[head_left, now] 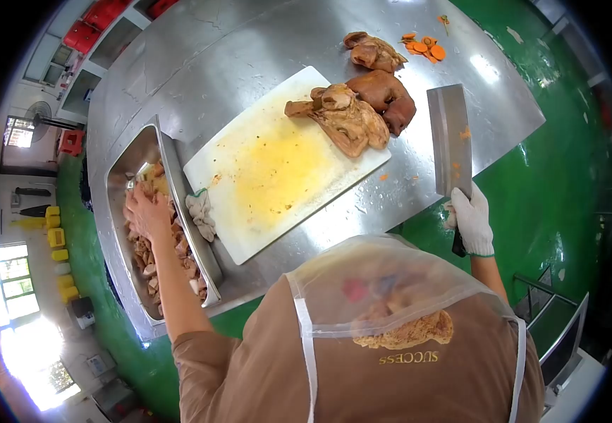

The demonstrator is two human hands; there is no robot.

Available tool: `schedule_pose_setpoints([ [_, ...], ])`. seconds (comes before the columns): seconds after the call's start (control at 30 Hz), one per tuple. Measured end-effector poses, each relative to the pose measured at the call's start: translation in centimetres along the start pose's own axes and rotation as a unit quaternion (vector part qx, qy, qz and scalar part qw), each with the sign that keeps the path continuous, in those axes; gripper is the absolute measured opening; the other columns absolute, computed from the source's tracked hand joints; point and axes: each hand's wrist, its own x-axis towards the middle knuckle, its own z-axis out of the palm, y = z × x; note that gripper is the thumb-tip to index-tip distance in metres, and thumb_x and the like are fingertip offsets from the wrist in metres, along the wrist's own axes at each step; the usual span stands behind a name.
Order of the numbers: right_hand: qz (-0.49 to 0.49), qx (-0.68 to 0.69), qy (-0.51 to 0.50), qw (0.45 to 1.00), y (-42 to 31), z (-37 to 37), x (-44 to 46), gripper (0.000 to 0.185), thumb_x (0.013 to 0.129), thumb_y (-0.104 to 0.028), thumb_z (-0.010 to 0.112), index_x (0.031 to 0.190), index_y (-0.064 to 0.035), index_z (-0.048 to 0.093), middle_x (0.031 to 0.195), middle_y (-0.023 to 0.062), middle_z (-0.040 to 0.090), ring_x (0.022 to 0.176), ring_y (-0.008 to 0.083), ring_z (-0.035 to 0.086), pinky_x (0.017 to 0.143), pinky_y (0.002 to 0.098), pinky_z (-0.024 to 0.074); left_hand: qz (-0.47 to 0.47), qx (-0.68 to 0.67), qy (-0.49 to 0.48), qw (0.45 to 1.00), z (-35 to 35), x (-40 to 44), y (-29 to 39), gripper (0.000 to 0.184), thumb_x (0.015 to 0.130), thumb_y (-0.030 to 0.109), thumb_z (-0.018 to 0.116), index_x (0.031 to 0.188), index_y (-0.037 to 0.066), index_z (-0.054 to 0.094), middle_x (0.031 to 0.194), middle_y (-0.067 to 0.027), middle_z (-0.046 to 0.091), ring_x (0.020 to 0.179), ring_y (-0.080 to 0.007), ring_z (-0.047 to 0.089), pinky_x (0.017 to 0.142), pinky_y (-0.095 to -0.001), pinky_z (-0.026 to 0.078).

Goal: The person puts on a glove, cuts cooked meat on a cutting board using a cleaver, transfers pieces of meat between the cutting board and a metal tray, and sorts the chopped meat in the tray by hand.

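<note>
My bare left hand point(148, 211) reaches into a deep steel tray point(170, 166) and rests on chopped meat pieces point(186, 257), its fingers extended over them. In my right hand point(473, 224), which wears a white knitted glove, a broad cleaver point(450, 141) is held by its dark handle, blade pointing away from me. Orange bits cling to the blade. A white cutting board point(249, 158) with a yellow wet stain lies between my hands. At its far right corner sit a large cooked piece of meat point(348, 123) and a browned, skin-covered piece point(385, 95).
A crumpled white glove point(200, 213) lies between tray and board. Another cooked meat piece point(374, 52) and sliced carrots point(424, 48) are at the far side of the steel table point(200, 49). A metal-framed cart point(563, 331) stands on the green floor at right.
</note>
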Motion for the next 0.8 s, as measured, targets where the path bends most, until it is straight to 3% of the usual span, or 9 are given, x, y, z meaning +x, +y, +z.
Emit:
schedule_pose_setpoints([
  [0.17, 0.011, 0.026, -0.035, 0.999, -0.3, 2.1, 0.2, 0.026, 0.093, -0.014, 0.051, 0.112, 0.0046, 0.052, 0.072, 0.0079, 0.053, 0.043, 0.0099, 0.045, 0.042, 0.0267, 0.0442, 0.278, -0.269, -0.028, 0.922, -0.1, 0.3, 8.8, 0.054, 0.075, 0.015, 0.071, 0.126, 0.008, 0.054, 0.131, -0.0181, 0.052, 0.123, -0.0365, 0.046, 0.102, -0.047, 0.037],
  [0.3, -0.022, -0.018, -0.088, 0.996, -1.3, 4.4, -0.1, 0.028, 0.092, -0.017, 0.053, 0.112, 0.0028, 0.054, 0.074, 0.0072, 0.055, 0.047, 0.0107, 0.05, 0.045, 0.0262, 0.0447, 0.406, -0.285, -0.145, 0.856, 0.0, -2.4, 23.1, 0.065, 0.079, 0.02, 0.07, 0.138, 0.014, 0.043, 0.146, -0.0061, 0.041, 0.138, -0.0284, 0.033, 0.107, -0.0493, 0.033],
  [0.37, -0.03, -0.064, -0.105, 0.992, -2.2, 5.2, -0.8, 0.03, 0.091, -0.019, 0.053, 0.112, 0.0032, 0.055, 0.075, 0.0069, 0.057, 0.05, 0.0112, 0.052, 0.048, 0.0273, 0.0449, 0.415, -0.266, -0.165, 0.855, 1.5, -3.5, 26.8, 0.054, 0.083, 0.021, 0.066, 0.133, 0.011, 0.046, 0.143, -0.0071, 0.043, 0.134, -0.029, 0.038, 0.103, -0.0473, 0.039],
  [0.43, -0.056, -0.104, -0.123, 0.985, -3.3, 5.4, -1.9, 0.032, 0.091, -0.019, 0.053, 0.113, 0.0037, 0.056, 0.075, 0.0082, 0.058, 0.05, 0.0115, 0.053, 0.049, 0.0281, 0.0444, 0.343, -0.353, -0.332, 0.805, 2.5, -2.8, 28.2, 0.036, 0.085, 0.02, 0.063, 0.118, 0.008, 0.053, 0.128, -0.0112, 0.054, 0.118, -0.0325, 0.052, 0.094, -0.0426, 0.046],
  [0.57, -0.064, -0.15, -0.154, 0.975, -3.7, 5.1, -2.3, 0.034, 0.091, -0.02, 0.053, 0.117, 0.0018, 0.055, 0.076, 0.0131, 0.059, 0.06, 0.0168, 0.058, 0.059, 0.0332, 0.0477, 0.33, -0.36, -0.349, 0.8, 2.1, -3.9, 25.7, 0.024, 0.086, 0.021, 0.06, 0.104, 0.005, 0.057, 0.11, -0.0146, 0.06, 0.1, -0.0351, 0.058, 0.085, -0.0417, 0.048],
  [0.6, -0.115, -0.184, -0.154, 0.964, -3.2, 5.0, -1.9, 0.036, 0.09, -0.021, 0.052, 0.117, 0.0015, 0.054, 0.08, 0.0207, 0.06, 0.071, 0.0305, 0.061, 0.069, 0.0387, 0.0484, 0.301, -0.355, -0.393, 0.793, 0.8, -4.7, 24.5, 0.025, 0.085, 0.022, 0.061, 0.103, 0.005, 0.058, 0.108, -0.0161, 0.061, 0.1, -0.035, 0.059, 0.085, -0.042, 0.047],
  [0.63, -0.122, -0.196, -0.158, 0.96, -3.2, 5.3, -1.8, 0.036, 0.09, -0.021, 0.052, 0.117, 0.0016, 0.054, 0.081, 0.0227, 0.059, 0.075, 0.0348, 0.06, 0.071, 0.0397, 0.048, 0.268, -0.348, -0.436, 0.785, -0.4, -5.5, 23.2, 0.026, 0.085, 0.022, 0.062, 0.103, 0.004, 0.059, 0.107, -0.0177, 0.061, 0.1, -0.0349, 0.059, 0.084, -0.0423, 0.047],
  [0.73, -0.123, -0.232, -0.184, 0.947, -2.6, 6.5, -0.8, 0.036, 0.089, -0.021, 0.051, 0.118, 0.0007, 0.053, 0.087, 0.0297, 0.059, 0.085, 0.048, 0.056, 0.076, 0.0445, 0.0473, 0.215, -0.305, -0.475, 0.797, -3.1, -9.0, 19.5, 0.027, 0.086, 0.03, 0.06, 0.097, 0.005, 0.058, 0.103, -0.0152, 0.059, 0.099, -0.0343, 0.058, 0.083, -0.0431, 0.048],
  [0.8, -0.172, -0.281, -0.184, 0.926, -2.2, 7.7, -0.3, 0.037, 0.09, -0.022, 0.05, 0.12, 0.0002, 0.052, 0.089, 0.0304, 0.059, 0.088, 0.0477, 0.057, 0.076, 0.0474, 0.0469, 0.245, -0.324, -0.355, 0.842, -2.4, -10.7, 18.2, 0.031, 0.086, 0.034, 0.06, 0.096, 0.004, 0.058, 0.104, -0.0153, 0.059, 0.101, -0.0329, 0.057, 0.081, -0.0439, 0.047],
])
